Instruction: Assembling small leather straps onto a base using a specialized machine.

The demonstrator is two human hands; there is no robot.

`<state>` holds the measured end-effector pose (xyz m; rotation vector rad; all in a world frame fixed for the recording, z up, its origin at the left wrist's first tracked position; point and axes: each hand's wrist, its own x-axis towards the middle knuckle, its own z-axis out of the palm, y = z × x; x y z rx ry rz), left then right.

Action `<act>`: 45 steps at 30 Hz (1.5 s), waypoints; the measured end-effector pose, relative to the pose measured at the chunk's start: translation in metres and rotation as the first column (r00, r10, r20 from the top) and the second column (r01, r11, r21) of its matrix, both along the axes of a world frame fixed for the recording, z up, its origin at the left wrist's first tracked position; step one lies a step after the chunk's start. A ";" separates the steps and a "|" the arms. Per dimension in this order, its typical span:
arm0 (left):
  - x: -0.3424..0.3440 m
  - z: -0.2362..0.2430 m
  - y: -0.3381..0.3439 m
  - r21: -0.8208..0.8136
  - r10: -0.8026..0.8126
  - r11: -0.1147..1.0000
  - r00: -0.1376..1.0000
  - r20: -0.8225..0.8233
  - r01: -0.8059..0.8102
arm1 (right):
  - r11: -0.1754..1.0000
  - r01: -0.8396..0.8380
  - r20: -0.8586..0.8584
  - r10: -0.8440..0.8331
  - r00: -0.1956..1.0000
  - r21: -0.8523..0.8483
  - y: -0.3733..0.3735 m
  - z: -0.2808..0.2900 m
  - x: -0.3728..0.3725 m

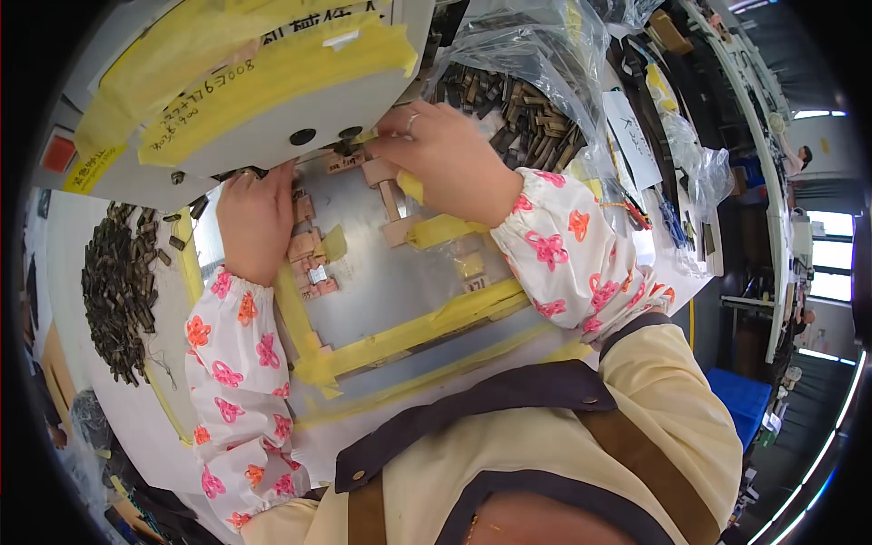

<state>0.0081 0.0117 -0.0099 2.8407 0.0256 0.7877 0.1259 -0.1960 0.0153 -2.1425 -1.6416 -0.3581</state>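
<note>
My left hand (252, 225) reaches to the lower edge of a grey machine housing (363, 100). Its fingers are bent and close together, and their tips are partly hidden there. My right hand (454, 159), with a ring on one finger, is curled at the same edge farther right; whatever its fingertips pinch is hidden. Between the hands lies a shiny metal plate (359, 295). Small pinkish blocks (304, 245) line its left side, and more blocks (392, 200) sit by my right wrist. Yellow tape (409, 331) borders the plate.
A heap of small dark rectangular pieces (118, 291) lies on the white table at the left. Similar pieces (518, 109) fill a clear plastic bag (545, 45) beyond my right hand. Yellow tape covers the housing's front. A red button (59, 150) is at the far left.
</note>
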 end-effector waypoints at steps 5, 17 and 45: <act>-0.015 0.005 0.032 0.080 0.251 0.965 0.968 0.012 -0.251 | 0.983 0.185 0.041 -0.185 0.982 -0.003 -0.045 0.021 0.016; 0.003 0.011 -0.012 0.008 -0.128 0.992 0.990 0.064 0.128 | 0.953 0.082 -0.076 -0.109 0.991 -0.293 -0.083 0.022 0.035; -0.001 0.023 -0.013 -0.769 -0.332 0.638 0.918 -0.219 0.047 | 0.994 -0.108 -0.813 0.077 0.578 0.018 0.022 0.003 0.001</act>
